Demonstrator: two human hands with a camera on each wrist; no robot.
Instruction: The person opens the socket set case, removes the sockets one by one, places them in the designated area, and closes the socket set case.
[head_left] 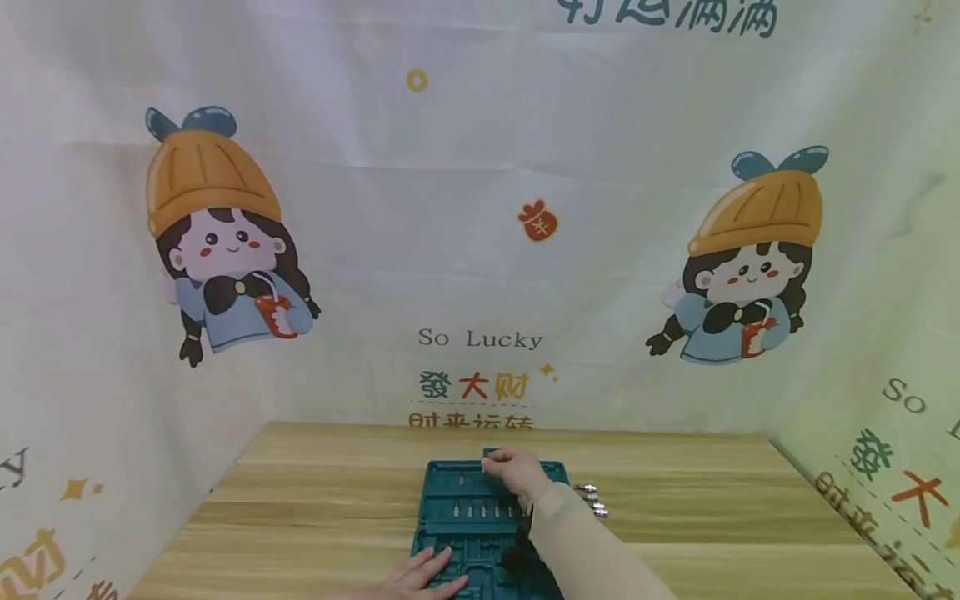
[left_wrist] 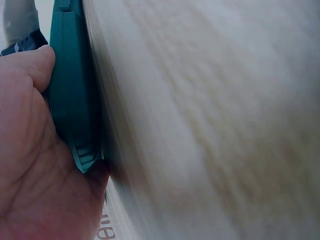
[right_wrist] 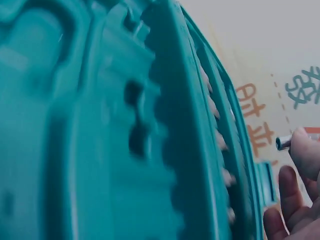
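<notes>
We steady the stiff teal plastic tool case [head_left: 480, 521] with our flat left hand [head_left: 420, 577] while our right hand [head_left: 512, 473] pinches a small, slippery metal bit [right_wrist: 282, 143] by its end.

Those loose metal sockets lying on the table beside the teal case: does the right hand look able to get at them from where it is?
Probably yes. The sockets lie in the open on the table, just right of the case, with nothing over them. The right hand, though, already pinches a small metal bit.

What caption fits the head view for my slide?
Left hand rests on teal tool case; right hand reaches its far edge, sockets beside.
</notes>
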